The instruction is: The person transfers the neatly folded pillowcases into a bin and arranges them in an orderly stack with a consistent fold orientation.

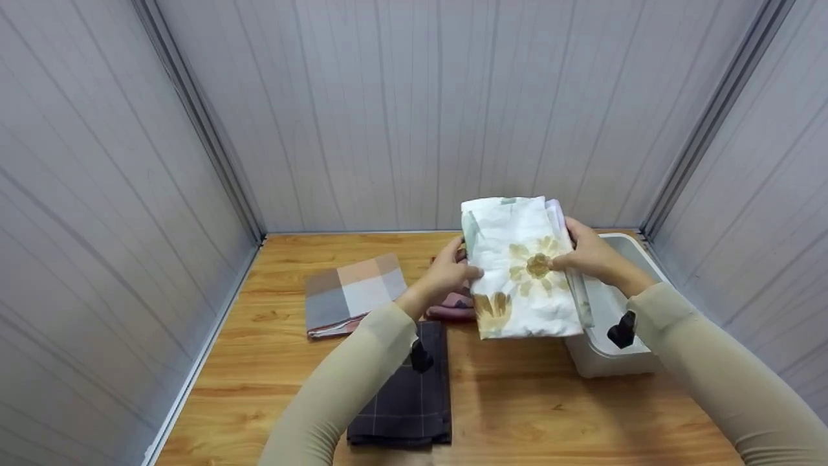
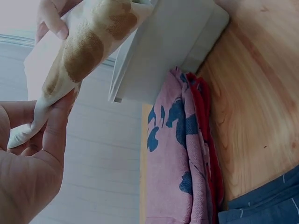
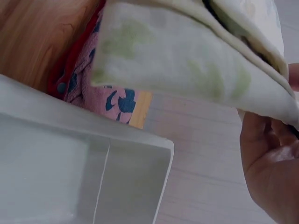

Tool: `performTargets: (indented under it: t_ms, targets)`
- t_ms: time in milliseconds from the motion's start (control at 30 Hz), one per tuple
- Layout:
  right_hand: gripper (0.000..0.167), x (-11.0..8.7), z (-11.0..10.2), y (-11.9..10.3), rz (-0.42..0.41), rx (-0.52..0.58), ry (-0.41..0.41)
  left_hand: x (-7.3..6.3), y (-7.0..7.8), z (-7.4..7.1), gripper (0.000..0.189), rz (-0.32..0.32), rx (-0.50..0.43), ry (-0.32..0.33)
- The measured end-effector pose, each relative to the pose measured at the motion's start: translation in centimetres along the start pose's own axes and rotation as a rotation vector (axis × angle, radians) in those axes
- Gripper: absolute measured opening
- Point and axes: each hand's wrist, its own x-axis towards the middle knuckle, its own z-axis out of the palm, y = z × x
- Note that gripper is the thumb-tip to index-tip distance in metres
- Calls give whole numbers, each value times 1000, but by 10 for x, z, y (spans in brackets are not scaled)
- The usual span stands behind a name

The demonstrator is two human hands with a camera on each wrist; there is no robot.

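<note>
Both hands hold up a folded white cloth with a tan flower print (image 1: 517, 259), above the table and partly over the bin's left side. My left hand (image 1: 446, 275) pinches its left edge, thumb on the front, as the left wrist view also shows. On the opposite edge my right hand (image 1: 592, 255) grips with the thumb on the printed face and the fingers behind. The right wrist view shows the cloth's folded layers (image 3: 173, 56) with pale green marks. Beneath and behind it lies a pink cloth with dark blue shapes and a red edge (image 2: 173, 154), partly hidden in the head view.
A white plastic bin (image 1: 608, 310) stands at the right, its visible inside bare. A folded checked cloth (image 1: 356, 291) lies at the left on the wooden table (image 1: 259, 362). Nearer is a folded dark cloth with thin lines (image 1: 407, 408). Panel walls (image 1: 362, 116) enclose the table.
</note>
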Motion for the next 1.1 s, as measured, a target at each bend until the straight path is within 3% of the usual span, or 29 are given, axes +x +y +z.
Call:
performTargets:
  t_ms: [267,567,833,1100]
  targets:
    - [102,-1,-14,3,42,-36,5,5,1,11,83,-15,-3,4]
    - [96,-2,-33,5,90,-79,-10,15,0,28,84,-20,-26,6]
    - [93,-2,-50,8,77,-120,26,23,5,45,76,-3,-70,-1]
    - [93,-3,-61,16,99,-166,23,32,-3,57,73,14,-75,0]
